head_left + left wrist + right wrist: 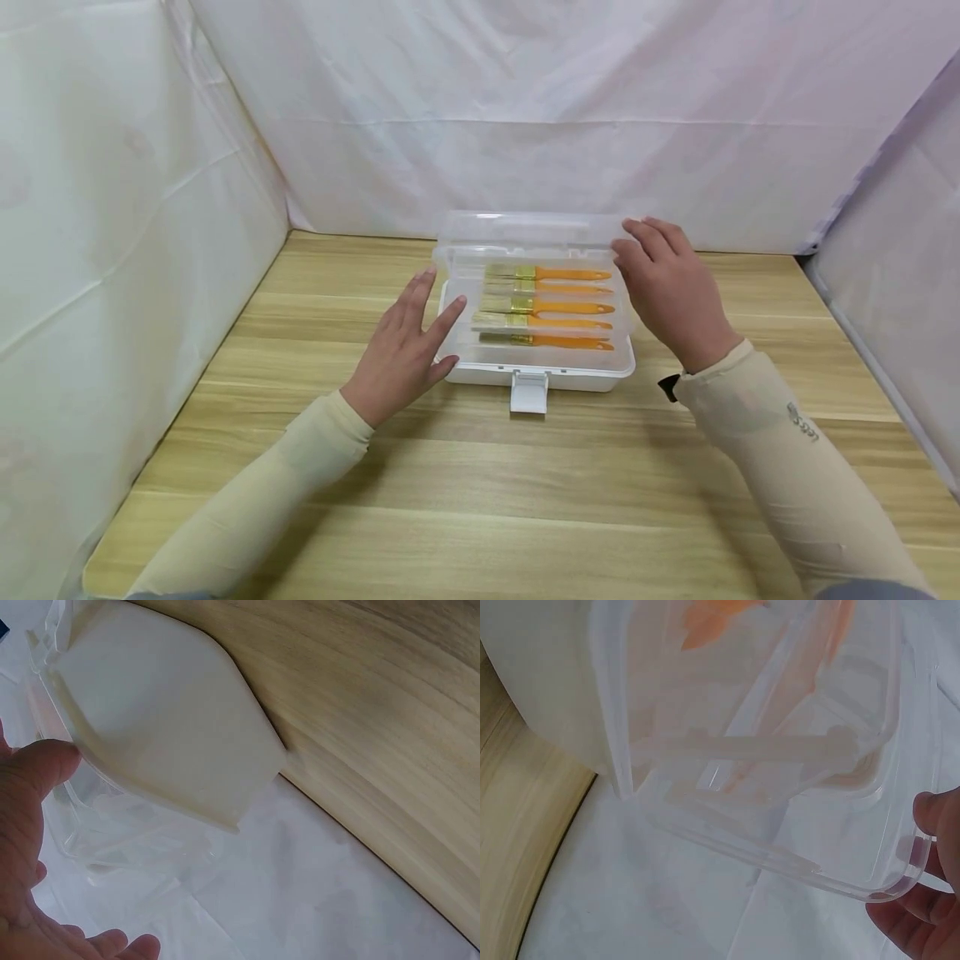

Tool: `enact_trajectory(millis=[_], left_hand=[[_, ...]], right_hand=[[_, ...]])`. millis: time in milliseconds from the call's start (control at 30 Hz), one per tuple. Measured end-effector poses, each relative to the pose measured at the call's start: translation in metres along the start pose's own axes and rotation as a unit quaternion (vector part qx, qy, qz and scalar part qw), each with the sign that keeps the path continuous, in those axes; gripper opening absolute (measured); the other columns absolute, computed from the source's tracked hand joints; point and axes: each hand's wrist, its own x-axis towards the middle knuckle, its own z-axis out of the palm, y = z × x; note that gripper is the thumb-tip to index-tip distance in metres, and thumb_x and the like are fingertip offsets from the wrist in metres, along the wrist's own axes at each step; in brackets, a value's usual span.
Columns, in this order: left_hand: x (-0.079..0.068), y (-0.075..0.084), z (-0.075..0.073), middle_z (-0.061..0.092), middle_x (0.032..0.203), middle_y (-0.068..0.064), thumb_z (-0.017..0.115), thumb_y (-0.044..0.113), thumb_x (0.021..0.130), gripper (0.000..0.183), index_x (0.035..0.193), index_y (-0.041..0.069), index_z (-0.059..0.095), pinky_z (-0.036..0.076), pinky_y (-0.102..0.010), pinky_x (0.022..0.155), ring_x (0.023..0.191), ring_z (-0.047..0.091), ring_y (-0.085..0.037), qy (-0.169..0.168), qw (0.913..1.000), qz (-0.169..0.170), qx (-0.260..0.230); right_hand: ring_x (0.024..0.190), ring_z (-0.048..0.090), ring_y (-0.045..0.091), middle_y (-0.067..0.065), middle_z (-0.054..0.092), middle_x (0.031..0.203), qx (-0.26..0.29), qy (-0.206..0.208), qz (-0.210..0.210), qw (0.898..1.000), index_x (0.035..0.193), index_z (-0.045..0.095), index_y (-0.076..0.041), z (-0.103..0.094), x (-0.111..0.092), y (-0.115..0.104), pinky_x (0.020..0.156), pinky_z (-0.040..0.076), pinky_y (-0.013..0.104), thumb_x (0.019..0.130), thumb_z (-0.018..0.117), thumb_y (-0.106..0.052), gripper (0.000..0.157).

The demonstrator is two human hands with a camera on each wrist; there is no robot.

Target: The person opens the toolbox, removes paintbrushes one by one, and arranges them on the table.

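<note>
A white plastic storage box (577, 382) stands with its clear lid (525, 227) raised at the back. Several paintbrushes (573, 307) with orange handles and pale bristles lie side by side in it, seen partly through clear plastic. My right hand (667, 292) pinches the lid's right corner between thumb and fingers; the right wrist view shows this grip on the lid's edge (840, 889). At the box's left side is my left hand (401, 346), fingers spread, its thumb touching the white rim (97, 769). A clear inner tray (772, 750) shows under the lid.
The box's white latch (529, 393) hangs down at the front over the wooden table (480, 508). White cloth (540, 125) encloses the table at the back and both sides, close behind the lid.
</note>
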Motion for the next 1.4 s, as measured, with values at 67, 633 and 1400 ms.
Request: enact_trajectory(millis=[67, 633, 1400], left_hand=[[-0.001, 0.001, 0.001, 0.015, 0.157, -0.029, 0.085, 0.030, 0.077, 0.090, 0.149, 0.012, 0.036, 0.042, -0.057, 0.101, 0.145, 0.021, -0.044, -0.001, 1.0000, -0.005, -0.003], [-0.009, 0.001, 0.005, 0.019, 0.156, -0.031, 0.084, 0.029, 0.078, 0.082, 0.147, 0.009, 0.043, 0.039, -0.057, 0.103, 0.144, 0.024, -0.044, -0.012, 0.9987, -0.036, -0.033], [-0.013, -0.002, 0.005, 0.017, 0.156, -0.031, 0.082, 0.030, 0.081, 0.081, 0.148, 0.009, 0.041, 0.043, -0.058, 0.099, 0.140, 0.029, -0.046, -0.031, 0.9974, -0.054, -0.037]], right_hand=[[0.116, 0.055, 0.044, 0.023, 0.063, 0.123, 0.004, -0.007, 0.002, 1.000, 0.107, 0.063, 0.002, -0.001, 0.002, 0.002, 0.091, 0.051, 0.054, 0.088, 0.070, 0.006, 0.021], [0.113, 0.056, 0.042, 0.022, 0.061, 0.122, 0.024, -0.050, 0.049, 0.997, 0.111, 0.065, 0.002, 0.006, 0.016, 0.014, 0.087, 0.051, 0.054, 0.092, 0.065, 0.001, 0.018], [0.150, 0.006, 0.036, 0.023, 0.010, 0.163, 0.037, -0.248, 0.082, 0.964, 0.157, 0.014, 0.001, 0.009, 0.019, 0.023, 0.115, 0.022, 0.056, 0.097, 0.064, -0.025, 0.082]])
